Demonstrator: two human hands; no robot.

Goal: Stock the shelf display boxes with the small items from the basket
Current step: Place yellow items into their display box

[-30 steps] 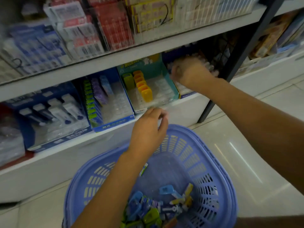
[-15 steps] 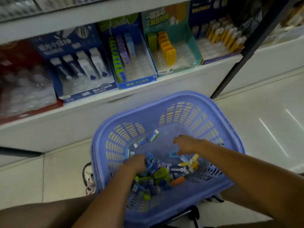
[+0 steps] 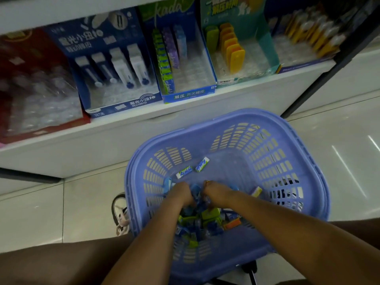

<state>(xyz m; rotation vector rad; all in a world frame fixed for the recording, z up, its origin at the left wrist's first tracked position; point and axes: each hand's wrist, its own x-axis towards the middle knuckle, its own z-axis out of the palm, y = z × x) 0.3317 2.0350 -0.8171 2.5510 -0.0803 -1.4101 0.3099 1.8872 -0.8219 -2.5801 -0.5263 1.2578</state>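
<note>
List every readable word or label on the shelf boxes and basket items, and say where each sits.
"kada": header of the blue-green display box; also on a loose stick and a second loose stick in the basket.
"解压 开关橡皮": that box's front lip.
"晨光小纽": dark blue display box; the rest is unclear.
Teal box and red box: print too blurred to read.

The basket (image 3: 246, 113) has its far half open save two loose packets (image 3: 184, 172); small items (image 3: 207, 214) crowd its near half.

Slotted plastic basket (image 3: 287, 128), glossy tiled floor (image 3: 339, 161), cardboard display boxes (image 3: 123, 103)
</note>
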